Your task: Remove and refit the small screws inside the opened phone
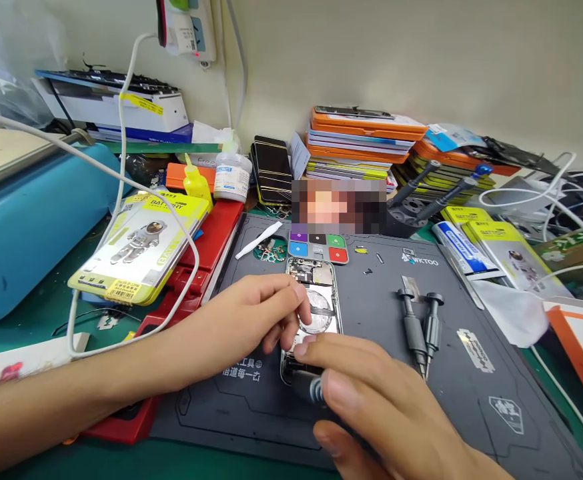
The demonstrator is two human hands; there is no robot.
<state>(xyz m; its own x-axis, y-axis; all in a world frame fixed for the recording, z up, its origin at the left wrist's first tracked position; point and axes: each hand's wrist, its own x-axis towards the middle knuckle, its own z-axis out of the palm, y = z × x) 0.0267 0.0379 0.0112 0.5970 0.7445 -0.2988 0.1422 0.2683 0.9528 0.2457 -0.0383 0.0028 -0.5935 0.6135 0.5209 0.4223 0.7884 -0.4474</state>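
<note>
Loosely curled, the left hand (254, 317) overlaps an opened phone (322, 310) on a mat (371, 300), its grip's contents unclear; the right hand (396, 400), apparently holding a dark ridged tool (305, 385), should avoid exposed parts (301, 272).

The phone (324, 313) has a gleaming rim, perhaps metal; around it, the blue case (16, 280) at nine o'clock is smooth plastic, the mat (291, 427) at six matt.

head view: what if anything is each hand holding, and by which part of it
The right hand seems to hold a dark grey tool near its ridged band, the rest hidden; whether the left hand holds anything cannot be told.
</note>
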